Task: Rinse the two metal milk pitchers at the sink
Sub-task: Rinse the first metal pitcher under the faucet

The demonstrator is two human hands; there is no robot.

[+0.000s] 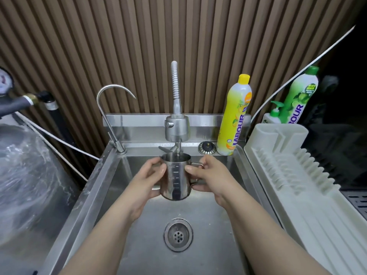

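A shiny metal milk pitcher [175, 178] with a printed measuring scale is held upright over the steel sink [198, 219], right under the flexible-neck tap [176, 126]. Water runs from the tap into its open top. My left hand [148, 180] wraps the pitcher's left side. My right hand [211, 178] grips its handle side on the right. Only one pitcher is in view.
A thin curved spout [111, 114] stands at the sink's back left. A yellow dish soap bottle [235, 118] and a sink plug [207, 148] sit on the back ledge. A white drying rack [294, 175] lies to the right, with a green bottle [299, 96] behind it. The drain [178, 235] is below the pitcher.
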